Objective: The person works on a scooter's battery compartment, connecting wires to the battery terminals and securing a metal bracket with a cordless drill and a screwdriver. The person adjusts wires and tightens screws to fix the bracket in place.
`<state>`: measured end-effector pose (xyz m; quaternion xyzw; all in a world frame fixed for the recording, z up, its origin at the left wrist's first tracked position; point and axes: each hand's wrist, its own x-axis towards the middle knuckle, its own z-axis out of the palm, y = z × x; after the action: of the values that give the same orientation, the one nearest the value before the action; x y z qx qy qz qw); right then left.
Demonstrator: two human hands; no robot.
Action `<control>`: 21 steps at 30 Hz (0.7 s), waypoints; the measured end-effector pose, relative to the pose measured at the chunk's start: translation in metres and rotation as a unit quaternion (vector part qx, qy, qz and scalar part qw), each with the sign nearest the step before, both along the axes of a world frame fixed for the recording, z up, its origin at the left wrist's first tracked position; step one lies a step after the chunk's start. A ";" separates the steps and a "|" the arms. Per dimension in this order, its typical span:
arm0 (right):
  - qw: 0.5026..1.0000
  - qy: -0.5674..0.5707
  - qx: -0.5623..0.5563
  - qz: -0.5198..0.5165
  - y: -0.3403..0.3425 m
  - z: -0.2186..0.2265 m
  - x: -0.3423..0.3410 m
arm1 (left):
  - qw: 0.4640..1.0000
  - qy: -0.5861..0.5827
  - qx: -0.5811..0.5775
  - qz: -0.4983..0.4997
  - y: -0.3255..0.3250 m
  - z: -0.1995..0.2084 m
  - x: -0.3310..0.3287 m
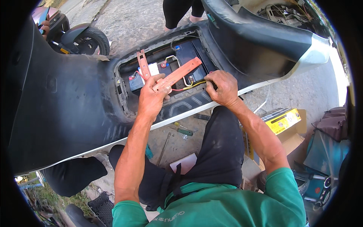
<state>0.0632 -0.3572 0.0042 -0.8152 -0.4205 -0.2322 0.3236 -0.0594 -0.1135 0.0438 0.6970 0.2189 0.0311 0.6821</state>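
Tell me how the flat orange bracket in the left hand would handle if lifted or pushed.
The orange bracket looks like a flat strip with holes, so it is probably stiff and fairly light. The left hand grips one end while the rest juts out unbent. Being flat, it should slide rather than roll, and might snag the yellow wire beneath.

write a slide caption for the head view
Left hand holds an orange strap over a scooter's open battery bay while right hand grips the wires.
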 end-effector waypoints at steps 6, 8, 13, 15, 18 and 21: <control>1.000 -0.009 -0.003 -0.004 0.001 -0.002 0.001 | 0.998 -0.020 -0.033 -0.041 0.003 -0.014 0.033; 1.000 -0.008 -0.009 -0.002 0.001 0.000 0.000 | 0.996 -0.025 -0.064 -0.048 0.002 -0.019 0.038; 1.000 -0.023 0.001 -0.005 0.002 -0.002 0.002 | 0.997 -0.045 -0.056 -0.020 -0.004 -0.032 0.046; 1.000 -0.023 0.002 -0.007 0.002 -0.002 0.002 | 0.997 -0.052 -0.050 -0.015 -0.005 -0.037 0.047; 1.000 -0.028 0.001 -0.004 0.003 -0.002 0.002 | 0.997 -0.035 0.057 -0.025 -0.002 -0.043 0.047; 1.000 -0.025 -0.008 -0.006 0.002 -0.003 0.002 | 0.973 0.013 0.219 -0.075 0.005 -0.035 0.049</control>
<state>0.0650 -0.3553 0.0008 -0.8143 -0.4252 -0.2509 0.3052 -0.0099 -0.1087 0.0088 0.8440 0.1633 0.0177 0.5106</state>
